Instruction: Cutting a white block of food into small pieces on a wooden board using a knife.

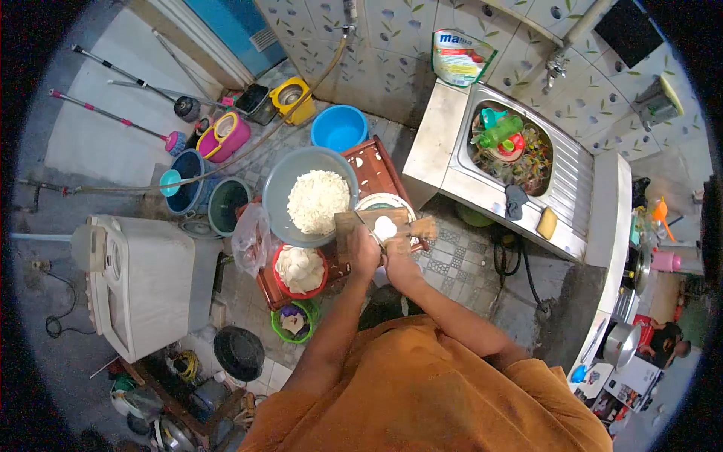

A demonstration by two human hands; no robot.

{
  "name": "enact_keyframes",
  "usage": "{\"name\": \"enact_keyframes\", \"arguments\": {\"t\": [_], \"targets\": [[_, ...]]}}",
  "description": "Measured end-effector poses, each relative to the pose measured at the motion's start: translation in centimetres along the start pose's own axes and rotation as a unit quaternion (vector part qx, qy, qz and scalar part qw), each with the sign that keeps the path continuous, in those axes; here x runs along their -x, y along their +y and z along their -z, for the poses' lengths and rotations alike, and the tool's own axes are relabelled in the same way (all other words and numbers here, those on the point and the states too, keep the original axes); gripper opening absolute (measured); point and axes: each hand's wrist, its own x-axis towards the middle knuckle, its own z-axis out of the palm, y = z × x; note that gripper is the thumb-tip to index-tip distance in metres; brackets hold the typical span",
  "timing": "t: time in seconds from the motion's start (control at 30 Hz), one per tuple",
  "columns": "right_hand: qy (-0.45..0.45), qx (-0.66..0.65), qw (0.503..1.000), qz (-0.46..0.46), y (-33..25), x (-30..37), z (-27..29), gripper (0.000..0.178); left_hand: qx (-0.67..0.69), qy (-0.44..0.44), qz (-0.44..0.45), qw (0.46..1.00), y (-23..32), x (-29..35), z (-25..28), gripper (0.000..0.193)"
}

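white piece (385,227) sits on the wooden board (354,226), just ahead of both hands. left grip (367,252) closed on the knife (367,226), blade pointing away from me. right grip (398,252) pins the piece; nearer.

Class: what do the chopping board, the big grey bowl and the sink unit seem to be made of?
Chopping board: looks like bare wood, brown and matt. Big grey bowl: probably plastic, dull even colour, though enamel is possible. Sink unit: apparently stainless steel, silvery with a ribbed drainer.
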Motion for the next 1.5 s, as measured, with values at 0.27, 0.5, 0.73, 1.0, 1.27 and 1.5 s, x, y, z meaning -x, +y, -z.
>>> {"name": "enact_keyframes", "arguments": {"t": [0.27, 0.5, 0.73, 1.0, 1.27, 1.5], "targets": [[0.049, -0.072, 0.995, 0.038, 1.6, 1.2, -0.1, 0.033, -0.015, -0.077, 0.003, 0.997, 0.6, -2.4, 2.4, 0.012], [0.115, -0.095, 0.987, 0.063, 0.8, 2.6, 0.2, 0.033, 0.006, -0.039, -0.069, 0.997, 0.1, -1.1, 2.9, 0.011], [0.083, -0.071, 0.994, 0.018, -1.9, 5.0, 1.4, 0.031, -0.021, -0.031, -0.075, 0.996, -0.1, -0.1, 2.9, 0.013], [0.074, -0.014, 0.997, 0.016, -2.2, 5.3, 0.2, 0.030, -0.048, -0.002, -0.088, 0.995, 0.2, -0.2, 2.8, 0.010], [0.077, -0.017, 0.997, 0.013, -2.5, 5.5, 0.4, 0.026, -0.052, -0.007, -0.088, 0.995, 0.5, -0.2, 2.9, 0.011], [0.074, -0.025, 0.997, 0.008, -3.2, 5.3, 1.3, 0.026, -0.054, -0.019, -0.085, 0.995, 0.5, -0.3, 3.1, 0.012]]}}
